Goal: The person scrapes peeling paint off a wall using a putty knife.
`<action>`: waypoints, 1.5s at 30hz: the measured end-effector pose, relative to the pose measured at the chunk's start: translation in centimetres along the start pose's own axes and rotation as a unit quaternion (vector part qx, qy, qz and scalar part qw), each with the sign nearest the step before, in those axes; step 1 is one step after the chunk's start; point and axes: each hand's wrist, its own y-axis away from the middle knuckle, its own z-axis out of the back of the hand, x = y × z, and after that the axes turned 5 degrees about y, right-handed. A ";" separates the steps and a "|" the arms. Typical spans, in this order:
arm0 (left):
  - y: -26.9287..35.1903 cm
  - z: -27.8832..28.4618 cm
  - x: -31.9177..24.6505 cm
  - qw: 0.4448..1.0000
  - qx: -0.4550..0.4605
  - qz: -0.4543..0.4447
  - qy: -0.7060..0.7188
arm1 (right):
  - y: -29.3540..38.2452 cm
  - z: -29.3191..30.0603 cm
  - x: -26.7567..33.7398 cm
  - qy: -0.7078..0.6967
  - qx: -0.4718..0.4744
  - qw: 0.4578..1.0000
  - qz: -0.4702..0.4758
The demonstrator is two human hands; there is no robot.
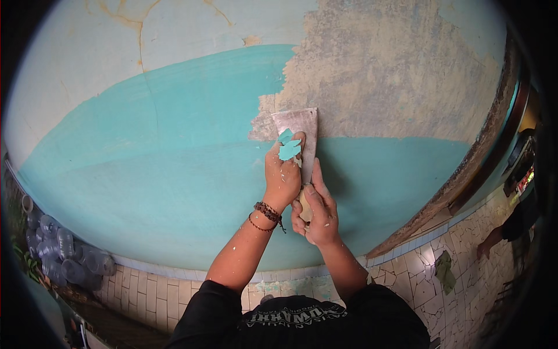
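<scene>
A broad metal scraper (301,120) lies against a turquoise-painted wall (196,109), its wide edge where paint meets bare plaster (383,78). Around the scraper's pale handle (306,207) the fingers of my right hand (320,213) are closed, one finger stretched up along the blade. My left hand (283,170) grips the left side of the blade with curled fingers. Loose turquoise paint flakes (290,150) rest on its fingers and partly cover them. Small paint chips stick to both arms, and a braided bracelet (268,211) circles the left wrist.
Clear plastic containers (65,248) are piled at the lower left. Dark wooden trim (436,200) edges the wall on the right. A green cloth (444,271) lies on the tiled floor (401,283). Another person's hand (484,248) shows at the far right.
</scene>
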 end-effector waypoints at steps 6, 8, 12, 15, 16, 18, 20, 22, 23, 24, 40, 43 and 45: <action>-0.1 -0.3 0.8 0.999 0.012 -0.029 -0.044 | -0.2 0.1 0.2 0.010 -0.009 1.000 0.009; -0.8 -0.5 -0.1 0.999 0.009 -0.025 0.047 | -0.4 0.1 0.4 0.010 -0.011 1.000 0.017; -0.1 -1.0 0.0 0.999 0.029 -0.010 -0.034 | 0.2 0.9 0.1 0.014 -0.021 1.000 0.014; -0.4 -2.1 0.3 1.000 -0.004 0.010 -0.008 | 0.0 1.2 1.3 -0.009 -0.016 1.000 0.003; -1.3 -2.3 -0.4 1.000 0.004 -0.013 -0.023 | -0.3 1.0 2.0 -0.038 -0.011 0.999 -0.005; -2.3 -2.9 -2.5 0.999 -0.004 -0.037 -0.004 | -1.2 1.3 2.9 -0.047 -0.003 0.999 -0.010; -1.8 -3.1 -1.2 0.998 -0.003 -0.056 -0.010 | -1.3 1.9 3.0 -0.045 0.009 0.999 -0.019; -0.9 -3.0 0.1 0.990 -0.007 -0.125 -0.069 | -0.2 2.0 2.3 -0.042 0.002 0.999 -0.028; -0.4 -2.9 0.4 0.989 -0.008 -0.128 -0.068 | 0.2 2.2 1.9 -0.039 -0.007 0.998 -0.039; 0.3 -2.6 0.0 0.998 0.001 -0.046 -0.034 | 0.6 1.9 1.7 -0.044 -0.008 0.998 -0.035; -3.5 3.0 -4.5 0.997 0.008 0.037 -0.062 | -2.4 -5.1 1.9 -0.042 0.032 0.998 0.016; -2.4 3.4 -3.2 0.997 0.025 0.009 -0.068 | -1.8 -4.8 0.4 -0.027 0.011 1.000 0.008; -3.3 4.0 -3.0 0.992 0.050 -0.023 -0.116 | -2.0 -5.3 0.8 -0.021 0.017 0.999 0.023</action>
